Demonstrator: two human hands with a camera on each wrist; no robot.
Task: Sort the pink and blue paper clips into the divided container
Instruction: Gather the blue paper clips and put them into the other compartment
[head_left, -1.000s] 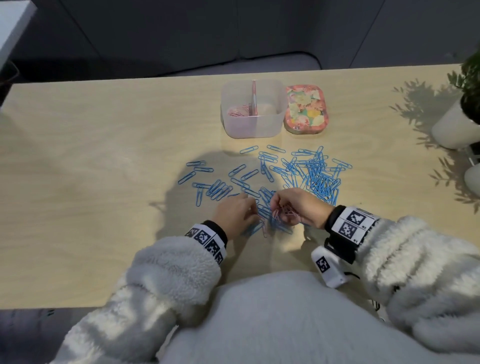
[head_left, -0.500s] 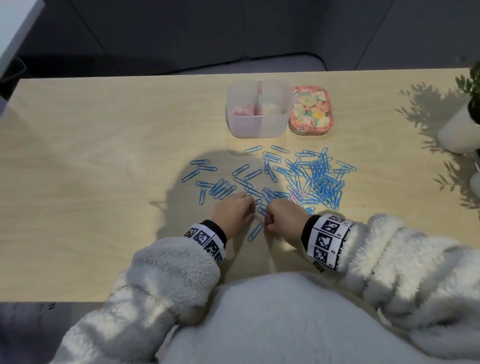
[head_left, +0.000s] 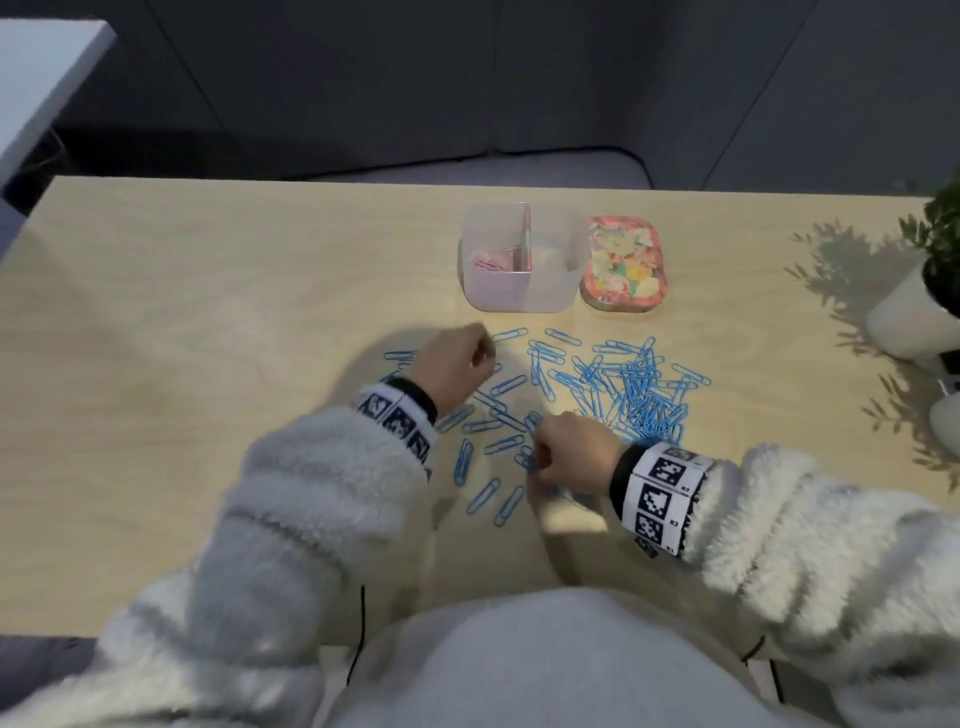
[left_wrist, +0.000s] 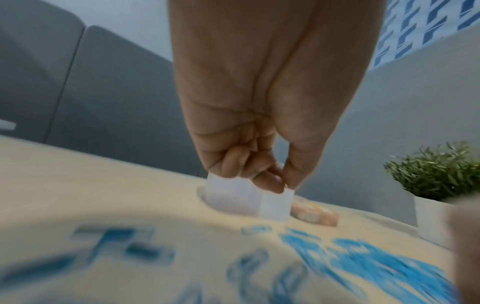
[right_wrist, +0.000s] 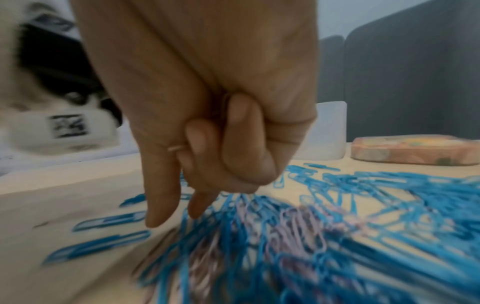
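Note:
Many blue paper clips (head_left: 639, 395) lie scattered on the wooden table (head_left: 208, 364), and a few pink ones (right_wrist: 298, 226) are mixed into the pile. The clear divided container (head_left: 519, 296) stands behind them; pink clips (head_left: 491, 260) lie in its left half. My left hand (head_left: 480, 353) hovers in front of the container (left_wrist: 246, 201), fingers curled and thumb pinched to them on a pink clip that barely shows. My right hand (head_left: 537, 457) rests low on the near clips, curled round pink clips; one pink loop (right_wrist: 176, 148) peeks out by the thumb.
A floral lid (head_left: 623, 265) lies right of the container. A potted plant in a white pot (head_left: 914, 317) stands at the table's right edge. Bare wood stretches to the left. My fleece sleeves cover the near edge.
My left hand has lifted away from the right hand and moved forward toward the container. The right hand has stayed low over the near clips, turned knuckles up.

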